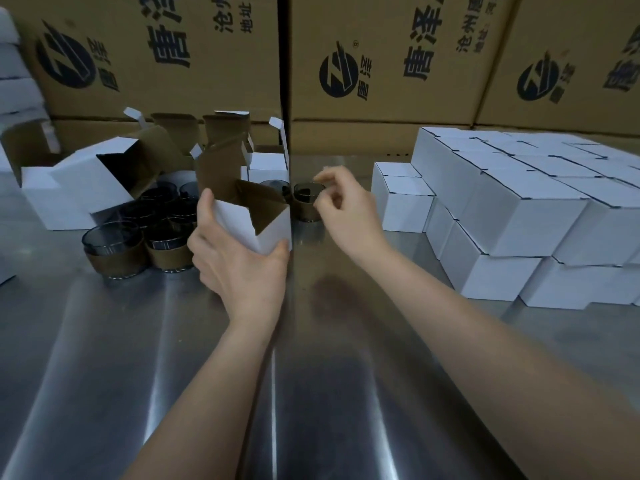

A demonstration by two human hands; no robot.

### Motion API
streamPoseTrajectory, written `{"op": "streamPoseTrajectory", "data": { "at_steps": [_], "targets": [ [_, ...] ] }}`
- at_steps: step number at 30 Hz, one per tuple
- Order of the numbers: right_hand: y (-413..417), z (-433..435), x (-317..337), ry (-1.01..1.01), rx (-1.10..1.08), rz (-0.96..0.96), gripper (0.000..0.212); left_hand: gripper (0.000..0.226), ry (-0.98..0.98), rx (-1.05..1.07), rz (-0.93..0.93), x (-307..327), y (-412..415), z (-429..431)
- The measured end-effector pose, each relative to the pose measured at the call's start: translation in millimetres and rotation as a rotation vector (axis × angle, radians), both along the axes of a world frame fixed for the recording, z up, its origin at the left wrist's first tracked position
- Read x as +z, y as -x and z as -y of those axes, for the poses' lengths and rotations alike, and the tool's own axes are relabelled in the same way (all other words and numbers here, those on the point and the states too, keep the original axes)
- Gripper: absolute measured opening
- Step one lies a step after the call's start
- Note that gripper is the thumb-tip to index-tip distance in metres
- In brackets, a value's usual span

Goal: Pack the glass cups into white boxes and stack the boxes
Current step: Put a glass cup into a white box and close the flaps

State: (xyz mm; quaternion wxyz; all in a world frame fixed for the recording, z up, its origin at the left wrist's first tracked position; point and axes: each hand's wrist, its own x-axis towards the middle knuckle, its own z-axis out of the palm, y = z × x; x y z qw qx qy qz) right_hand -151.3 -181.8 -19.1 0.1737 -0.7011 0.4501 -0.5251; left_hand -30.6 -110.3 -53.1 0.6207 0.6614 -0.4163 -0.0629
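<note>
Hands apart: left hand (239, 268) gripping the tilted open white box (242, 223), right hand (346, 206) half-curled at the glass cup (306, 202) on the table (138, 341) beside it, grasp unclear; lift cup upright, lower squarely inside.

Dim cool light w/ glare streaks on steel table (346, 393), soft blur overall, fisheye bend at edges

Two hands show, a left hand (239, 261) and a right hand (343, 206), with one held open white box (266, 226), at least three more open boxes (86, 181) far left, roughly ten glass cups (114, 247), well over a dozen closed boxes (519, 209) right, and three printed cartons (156, 53) far.
</note>
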Motion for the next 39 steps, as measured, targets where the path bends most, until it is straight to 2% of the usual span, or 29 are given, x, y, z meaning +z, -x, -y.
{"op": "streamPoseTrajectory", "data": {
  "at_steps": [2, 5, 10, 17, 21, 26, 30, 33, 35, 37, 39],
  "targets": [
    [-10, 10, -3, -0.137, 0.009, -0.061, 0.025, 0.109, 0.005, 0.039, -0.022, 0, -2, 1],
    [-27, 22, -5, -0.322, 0.09, -0.132, 0.045, 0.107, -0.021, 0.097, -0.027, 1, -4, 2],
    [-53, 33, -8, -0.376, 0.09, -0.215, 0.071, 0.102, -0.065, 0.167, -0.009, 1, -3, 2],
    [-71, 42, -15, -0.367, -0.038, -0.193, 0.064, 0.103, -0.073, 0.156, 0.01, -2, -2, 3],
    [-68, 44, -20, -0.356, -0.021, -0.128, 0.063, 0.105, -0.076, 0.14, 0.022, -3, -3, 4],
    [-48, 37, -24, -0.312, 0.019, 0.085, 0.064, 0.106, -0.055, 0.108, 0.003, -4, -2, 4],
    [-21, 27, -15, -0.39, 0.109, 0.372, 0.066, 0.11, -0.023, 0.033, -0.022, -6, -3, 4],
    [-1, 14, -1, -0.5, 0.223, 0.624, 0.054, 0.112, 0.009, -0.044, -0.041, -7, -3, 3],
    [11, 5, 10, -0.556, 0.296, 0.764, 0.034, 0.113, 0.026, -0.089, -0.047, -7, -2, 3],
    [23, -4, 18, -0.618, 0.383, 0.839, 0.022, 0.114, 0.026, -0.132, -0.054, -7, 0, 3],
    [32, -13, 24, -0.669, 0.475, 0.867, 0.023, 0.115, 0.011, -0.181, -0.041, -8, 2, 3]
  ]
}}
